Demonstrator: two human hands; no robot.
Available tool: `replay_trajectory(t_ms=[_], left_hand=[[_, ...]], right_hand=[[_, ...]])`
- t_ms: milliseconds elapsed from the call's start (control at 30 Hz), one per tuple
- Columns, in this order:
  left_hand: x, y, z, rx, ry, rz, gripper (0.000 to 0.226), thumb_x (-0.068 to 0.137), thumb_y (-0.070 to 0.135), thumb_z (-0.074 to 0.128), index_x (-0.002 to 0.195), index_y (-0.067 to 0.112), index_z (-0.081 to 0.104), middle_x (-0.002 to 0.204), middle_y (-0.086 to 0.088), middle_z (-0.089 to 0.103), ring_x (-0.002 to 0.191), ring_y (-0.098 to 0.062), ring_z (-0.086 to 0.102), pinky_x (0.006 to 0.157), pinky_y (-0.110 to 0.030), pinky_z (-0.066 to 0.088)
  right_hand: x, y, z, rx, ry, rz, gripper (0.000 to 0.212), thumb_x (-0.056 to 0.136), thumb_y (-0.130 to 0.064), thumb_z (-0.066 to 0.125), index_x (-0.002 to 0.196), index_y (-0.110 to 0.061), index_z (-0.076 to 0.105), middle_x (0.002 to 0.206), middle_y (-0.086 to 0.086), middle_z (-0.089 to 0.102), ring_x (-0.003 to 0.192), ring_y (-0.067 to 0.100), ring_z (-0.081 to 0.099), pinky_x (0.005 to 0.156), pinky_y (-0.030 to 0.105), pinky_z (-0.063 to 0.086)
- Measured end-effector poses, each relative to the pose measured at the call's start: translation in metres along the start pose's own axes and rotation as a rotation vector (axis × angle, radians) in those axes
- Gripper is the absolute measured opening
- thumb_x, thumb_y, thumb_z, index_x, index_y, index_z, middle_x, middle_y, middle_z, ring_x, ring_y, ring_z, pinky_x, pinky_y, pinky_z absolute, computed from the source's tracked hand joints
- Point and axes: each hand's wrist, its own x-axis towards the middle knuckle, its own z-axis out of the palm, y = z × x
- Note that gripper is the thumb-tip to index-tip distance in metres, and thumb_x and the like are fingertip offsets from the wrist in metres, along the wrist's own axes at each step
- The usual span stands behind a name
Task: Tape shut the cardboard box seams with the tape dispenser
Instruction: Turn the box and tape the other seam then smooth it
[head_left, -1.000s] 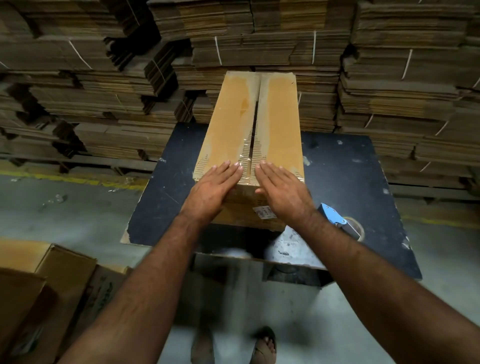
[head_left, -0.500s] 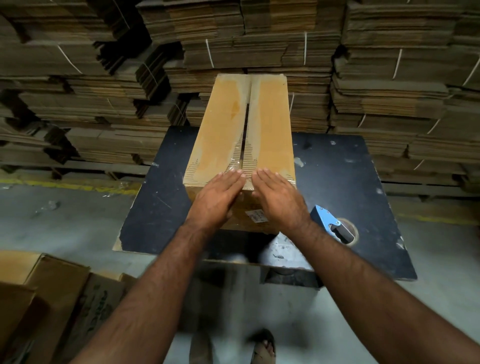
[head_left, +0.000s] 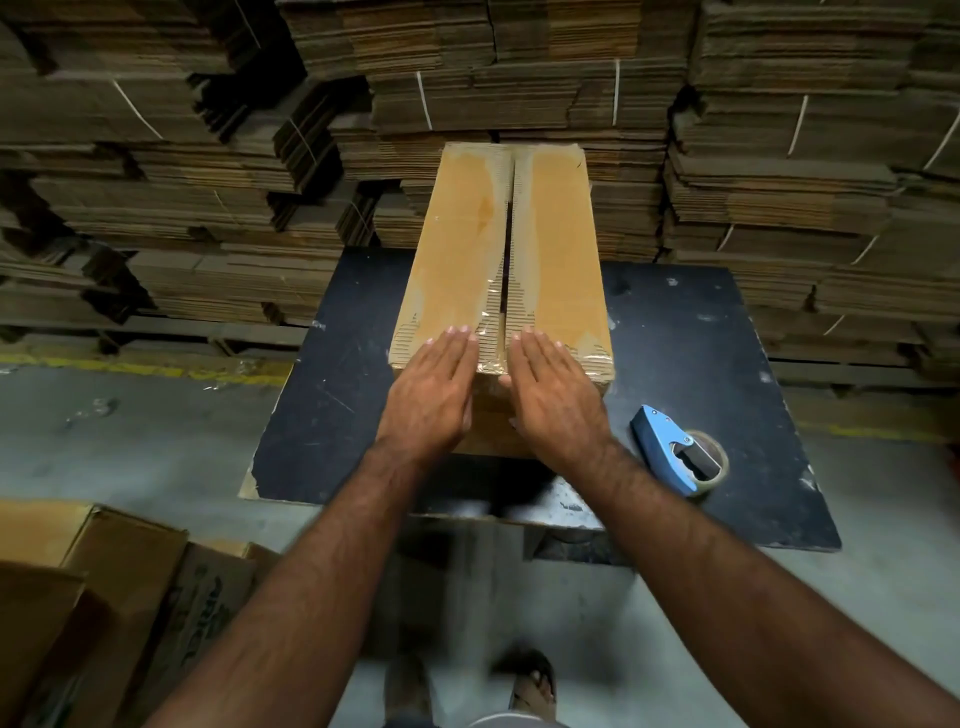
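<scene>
A long cardboard box (head_left: 558, 249) lies on the black table (head_left: 691, 364), its two top flaps meeting along a dark centre seam. Clear tape covers the near end of the seam. My left hand (head_left: 434, 392) lies flat with straight fingers on the left flap's near edge. My right hand (head_left: 553, 395) lies flat the same way on the right flap. A blue tape dispenser (head_left: 672, 449) with a roll of clear tape sits on the table to the right of my right wrist, untouched.
Tall stacks of flattened cardboard (head_left: 779, 156) fill the wall behind the table. Opened cardboard boxes (head_left: 119, 571) stand on the grey floor at lower left. A yellow floor line (head_left: 130, 366) runs under the stacks. Sandalled feet (head_left: 530, 686) show below the table edge.
Both hands slid slightly back toward me on the box's near end and drew a little apart, fingertips now either side of the seam. The dispenser has not moved.
</scene>
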Motion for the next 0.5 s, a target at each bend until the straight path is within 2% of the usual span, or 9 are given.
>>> replay_trajectory(t_ms=[33, 133, 167, 233, 300, 367, 433, 500], left_hand=[[0.002, 0.0, -0.001, -0.005, -0.027, 0.018, 0.065, 0.094, 0.013, 0.056, 0.154, 0.004, 0.033, 0.161, -0.016, 0.032, 0.15, -0.027, 0.028, 0.124, -0.037, 0.012], [-0.004, -0.02, -0.005, 0.016, -0.082, 0.031, 0.085, 0.077, 0.004, 0.07, 0.154, 0.003, 0.033, 0.159, -0.017, 0.034, 0.149, -0.029, 0.031, 0.123, -0.039, 0.016], [-0.01, -0.029, -0.009, 0.023, -0.092, 0.009, 0.087, 0.075, 0.002, 0.073, 0.153, 0.002, 0.034, 0.158, -0.018, 0.036, 0.148, -0.029, 0.032, 0.122, -0.04, 0.017], [-0.021, -0.042, -0.015, 0.024, -0.064, -0.039, 0.082, 0.082, 0.007, 0.07, 0.154, 0.002, 0.031, 0.16, -0.018, 0.033, 0.149, -0.029, 0.029, 0.122, -0.04, 0.014], [-0.021, -0.04, -0.016, -0.002, -0.069, -0.062, 0.071, 0.094, 0.02, 0.053, 0.156, 0.003, 0.024, 0.163, -0.018, 0.025, 0.153, -0.027, 0.02, 0.124, -0.039, 0.008], [-0.012, -0.033, -0.015, -0.039, -0.094, -0.065, 0.073, 0.093, 0.031, 0.037, 0.157, 0.001, 0.018, 0.165, -0.018, 0.016, 0.154, -0.027, 0.012, 0.126, -0.041, 0.005], [-0.005, -0.028, -0.013, -0.04, -0.131, -0.048, 0.082, 0.087, 0.033, 0.037, 0.158, 0.0, 0.013, 0.166, -0.019, 0.011, 0.155, -0.027, 0.007, 0.126, -0.041, 0.004], [-0.005, -0.032, -0.011, 0.019, -0.161, -0.044, 0.088, 0.083, 0.03, 0.046, 0.158, 0.0, 0.011, 0.167, -0.019, 0.008, 0.155, -0.028, 0.006, 0.126, -0.041, 0.004]], right_hand=[[0.002, -0.004, 0.002, 0.005, -0.016, -0.016, 0.056, 0.106, -0.033, 0.027, 0.148, 0.002, 0.037, 0.152, 0.023, 0.04, 0.143, 0.034, 0.036, 0.119, 0.048, 0.028], [-0.001, 0.003, 0.005, 0.008, 0.027, -0.085, 0.056, 0.096, -0.025, 0.051, 0.145, 0.001, 0.044, 0.147, 0.023, 0.047, 0.138, 0.034, 0.044, 0.118, 0.046, 0.029], [-0.004, 0.009, 0.005, -0.007, 0.036, -0.09, 0.055, 0.095, -0.023, 0.053, 0.144, 0.001, 0.044, 0.146, 0.022, 0.048, 0.138, 0.034, 0.045, 0.118, 0.045, 0.027], [-0.011, 0.017, 0.0, -0.034, 0.04, -0.05, 0.05, 0.104, -0.027, 0.04, 0.146, 0.0, 0.042, 0.148, 0.022, 0.046, 0.139, 0.033, 0.042, 0.119, 0.043, 0.023], [-0.009, 0.014, -0.001, -0.037, 0.014, 0.023, 0.058, 0.107, -0.039, 0.025, 0.147, 0.0, 0.04, 0.15, 0.022, 0.044, 0.141, 0.034, 0.039, 0.12, 0.045, 0.025], [0.003, -0.003, -0.004, 0.001, 0.011, 0.05, 0.064, 0.106, -0.045, 0.021, 0.147, 0.0, 0.041, 0.15, 0.021, 0.044, 0.141, 0.033, 0.039, 0.119, 0.046, 0.026], [0.015, -0.021, 0.002, 0.034, -0.003, 0.011, 0.067, 0.106, -0.047, 0.017, 0.149, -0.001, 0.037, 0.153, 0.02, 0.04, 0.144, 0.031, 0.035, 0.12, 0.046, 0.024], [0.018, -0.027, 0.009, 0.035, -0.036, -0.016, 0.065, 0.106, -0.047, 0.018, 0.151, -0.002, 0.033, 0.156, 0.018, 0.035, 0.146, 0.03, 0.031, 0.12, 0.045, 0.024]])
